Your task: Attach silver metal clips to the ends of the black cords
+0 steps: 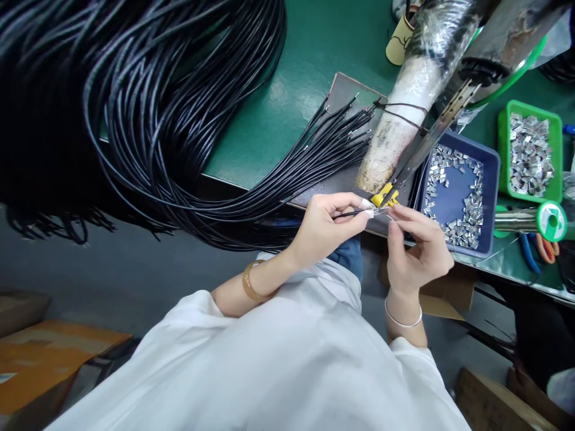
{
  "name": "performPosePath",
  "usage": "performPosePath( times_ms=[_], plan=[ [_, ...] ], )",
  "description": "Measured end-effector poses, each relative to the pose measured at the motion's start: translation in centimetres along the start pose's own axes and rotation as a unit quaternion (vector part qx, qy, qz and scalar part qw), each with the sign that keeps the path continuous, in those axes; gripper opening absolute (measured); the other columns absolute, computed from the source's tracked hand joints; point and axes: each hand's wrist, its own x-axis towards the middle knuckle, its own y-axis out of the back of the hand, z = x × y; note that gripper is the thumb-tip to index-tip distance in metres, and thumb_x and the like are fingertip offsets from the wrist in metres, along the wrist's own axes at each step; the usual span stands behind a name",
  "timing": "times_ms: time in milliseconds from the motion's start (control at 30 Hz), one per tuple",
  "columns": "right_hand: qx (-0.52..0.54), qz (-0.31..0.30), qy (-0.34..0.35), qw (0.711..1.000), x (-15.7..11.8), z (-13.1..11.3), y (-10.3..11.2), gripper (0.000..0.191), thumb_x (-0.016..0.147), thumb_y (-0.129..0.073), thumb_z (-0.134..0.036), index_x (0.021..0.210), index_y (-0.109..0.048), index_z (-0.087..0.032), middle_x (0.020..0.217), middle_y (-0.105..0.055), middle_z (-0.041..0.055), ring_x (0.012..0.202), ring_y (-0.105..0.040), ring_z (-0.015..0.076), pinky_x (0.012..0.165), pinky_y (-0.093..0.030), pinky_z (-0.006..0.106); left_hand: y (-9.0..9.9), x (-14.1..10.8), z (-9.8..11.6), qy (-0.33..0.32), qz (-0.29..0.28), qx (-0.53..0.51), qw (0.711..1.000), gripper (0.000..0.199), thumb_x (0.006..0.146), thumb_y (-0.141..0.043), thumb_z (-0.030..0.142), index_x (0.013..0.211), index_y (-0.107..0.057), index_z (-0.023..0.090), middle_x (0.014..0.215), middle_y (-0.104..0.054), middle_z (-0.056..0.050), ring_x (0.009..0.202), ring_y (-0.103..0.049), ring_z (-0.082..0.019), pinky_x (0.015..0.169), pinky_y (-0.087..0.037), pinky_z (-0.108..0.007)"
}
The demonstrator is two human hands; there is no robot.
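Note:
My left hand [326, 227] pinches a black cable [345, 214] close to its end, where a small metallic piece shows at the fingertips. Facing it from the right, my right hand [415, 245] has thumb and fingers pressed together on a thin strand at the same cable end. A yellow piece [384, 195] at the tip of a soldering iron-like tool sits just above the fingertips. Behind my left hand, a bundle of black cables [287, 173] lies across a dark board [354, 90], their stripped ends pointing right.
A blue tray [493, 197] and a green tray [558, 149] of small metal parts stand at the right, beside a solder spool [551, 221] and pliers [536, 251]. A plastic-wrapped duct [395, 120] slants down over the bench. Cables [148, 90] heap at the left.

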Motion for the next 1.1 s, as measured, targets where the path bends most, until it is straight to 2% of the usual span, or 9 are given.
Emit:
performPosePath(
  times_ms=[100, 433, 533, 800, 1000, 1100],
  plan=[
    [-0.014, -0.015, 0.016, 1.0, 0.2, 0.0, -0.2, 0.018, 0.083, -0.072, -0.009, 0.093, -0.066, -0.022, 0.099, -0.076, 0.0024, 0.089, -0.075, 0.0183, 0.078, -0.064, 0.035, 0.0, 0.1, 0.0, 0.004, -0.009, 0.021, 1.0, 0.012, 0.077, -0.069, 0.022, 0.079, -0.072, 0.01, 0.054, -0.041, 0.005, 0.05, -0.028, -0.004, 0.045, -0.02, -0.019],
    [-0.039, -0.003, 0.028, 0.999, 0.7, -0.1, -0.6, 0.021, 0.081, -0.076, -0.01, 0.094, -0.07, -0.025, 0.096, -0.075, -0.0009, 0.086, -0.073, 0.0158, 0.08, -0.062, 0.033, -0.2, 0.3, 0.2, 0.007, 0.004, 0.034, 0.999, 0.01, 0.077, -0.069, 0.022, 0.076, -0.071, 0.012, 0.058, -0.049, 0.003, 0.053, -0.038, -0.005, 0.048, -0.032, -0.017],
    [-0.048, -0.002, 0.034, 0.998, 0.9, -0.2, -0.5, 0.023, 0.08, -0.076, -0.01, 0.095, -0.07, -0.026, 0.096, -0.074, -0.0012, 0.086, -0.073, 0.0161, 0.08, -0.063, 0.034, -0.2, 0.3, 0.5, 0.001, 0.003, 0.035, 0.999, 0.011, 0.077, -0.07, 0.022, 0.077, -0.072, 0.012, 0.057, -0.049, 0.003, 0.052, -0.038, -0.004, 0.046, -0.031, -0.016],
    [-0.046, -0.02, 0.049, 0.998, 1.0, -0.4, 0.0, 0.023, 0.078, -0.076, -0.009, 0.093, -0.068, -0.024, 0.1, -0.074, 0.0011, 0.088, -0.073, 0.0178, 0.079, -0.063, 0.035, 0.0, 0.4, 0.8, 0.01, -0.014, -0.005, 1.0, 0.01, 0.076, -0.071, 0.021, 0.075, -0.07, 0.011, 0.061, -0.057, 0.002, 0.053, -0.044, -0.004, 0.049, -0.037, -0.015],
    [-0.023, -0.032, 0.024, 0.999, 0.6, -0.4, -0.4, 0.015, 0.083, -0.072, -0.011, 0.09, -0.066, -0.023, 0.096, -0.075, 0.0006, 0.087, -0.074, 0.0162, 0.079, -0.063, 0.032, 0.3, 0.2, 0.3, 0.033, -0.034, 0.019, 0.999, 0.01, 0.079, -0.07, 0.022, 0.078, -0.071, 0.012, 0.062, -0.057, 0.001, 0.055, -0.045, -0.006, 0.051, -0.037, -0.018],
    [0.012, -0.027, -0.015, 0.999, 0.2, -0.2, 0.2, 0.011, 0.087, -0.068, -0.014, 0.093, -0.065, -0.023, 0.09, -0.075, 0.0009, 0.082, -0.075, 0.0173, 0.069, -0.063, 0.031, 0.3, 0.0, 0.4, 0.025, -0.046, 0.032, 0.998, 0.01, 0.079, -0.07, 0.022, 0.077, -0.07, 0.012, 0.062, -0.057, 0.001, 0.053, -0.042, -0.005, 0.049, -0.033, -0.018]
  ],
)
